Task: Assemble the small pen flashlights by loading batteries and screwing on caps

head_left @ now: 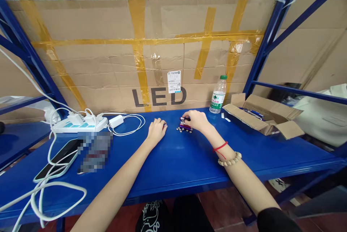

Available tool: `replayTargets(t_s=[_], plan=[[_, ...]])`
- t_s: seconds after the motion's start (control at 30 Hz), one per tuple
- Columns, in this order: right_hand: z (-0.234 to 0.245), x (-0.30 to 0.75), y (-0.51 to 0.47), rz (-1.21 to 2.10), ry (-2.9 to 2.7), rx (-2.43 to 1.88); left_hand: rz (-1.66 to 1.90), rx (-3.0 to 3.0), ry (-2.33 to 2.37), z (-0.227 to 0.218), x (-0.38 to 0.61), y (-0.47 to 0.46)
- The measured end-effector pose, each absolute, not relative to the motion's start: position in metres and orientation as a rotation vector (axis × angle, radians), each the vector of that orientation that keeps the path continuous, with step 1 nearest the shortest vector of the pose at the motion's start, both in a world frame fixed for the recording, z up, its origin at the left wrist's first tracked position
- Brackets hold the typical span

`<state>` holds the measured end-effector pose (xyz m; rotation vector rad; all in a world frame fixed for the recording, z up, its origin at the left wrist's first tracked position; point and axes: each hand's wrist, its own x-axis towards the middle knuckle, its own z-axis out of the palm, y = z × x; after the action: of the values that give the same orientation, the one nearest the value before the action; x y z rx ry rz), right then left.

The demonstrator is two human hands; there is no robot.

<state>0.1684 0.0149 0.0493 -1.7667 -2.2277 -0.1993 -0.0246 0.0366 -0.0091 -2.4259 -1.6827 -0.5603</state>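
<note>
My right hand (196, 120) reaches to the middle of the table, thumb and fingers pinched at a small shiny purple cylinder (182, 119). Just beneath lie more purple cylinders (185, 127), close together, with several small round silvery pieces (180, 130) around them. Their exact kind is too small to tell. To the left, my left hand (156, 130) rests on the tabletop with curled fingers. A dark bit shows at its fingertips, but what it is stays hidden.
The blue table (173, 167) holds a water bottle (218, 94) and an open cardboard box (257, 114) with blue pens at right. At left are a power strip (65, 127), white cables (58, 185) and a phone (58, 159). A large taped carton (108, 65) stands behind.
</note>
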Motion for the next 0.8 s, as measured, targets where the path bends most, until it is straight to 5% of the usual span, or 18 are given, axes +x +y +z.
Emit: replayTargets(t_s=[0.8], plan=[[0.035,0.179,0.033,0.065,-2.241,-1.799,-1.215,-2.453,-1.509,0.002,-0.023,0.026]])
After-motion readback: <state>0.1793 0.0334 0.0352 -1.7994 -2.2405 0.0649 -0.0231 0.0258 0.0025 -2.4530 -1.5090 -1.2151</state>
